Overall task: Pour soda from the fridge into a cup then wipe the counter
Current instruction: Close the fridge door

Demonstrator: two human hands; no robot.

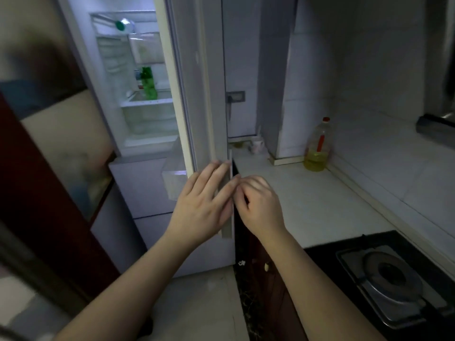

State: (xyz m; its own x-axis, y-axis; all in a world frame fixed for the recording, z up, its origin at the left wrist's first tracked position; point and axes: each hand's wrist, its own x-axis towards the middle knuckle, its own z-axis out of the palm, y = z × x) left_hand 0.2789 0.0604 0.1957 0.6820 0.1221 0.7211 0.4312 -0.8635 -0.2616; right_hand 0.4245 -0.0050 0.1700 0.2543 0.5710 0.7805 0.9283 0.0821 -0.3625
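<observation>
Dim little kitchen, white-tiled walls, with a pale surface (307,193) running along the right and a gas burner (389,279) in the near corner. Fridge (138,94) is on the left with its door (194,82) swung open, edge-on to the camera. Both hands are at the door's lower edge: the left hand (204,205) lies flat against it with fingers spread, grip apart and holding nothing, and the right hand (258,203) has its fingers curled loosely near the same edge, not clamped on anything as far as I can tell. The soda looks to be the green bottle (149,83) standing upright on a shelf inside the fridge, well apart from both hands; there's also a green-capped bottle (124,24) lying higher up, hard to say what that is. A cup (257,145) sits at the far end of the surface by the wall, with a bottle of yellow oil (316,146) further right. My take: this is the fetch-the-soda step, barely started. To do it well, I'd keep the left hand steadying the door so it can't drift shut, reach the right in past the shelf front, and take the green bottle around its middle, lifting straight up before pulling out so it doesn't catch.
</observation>
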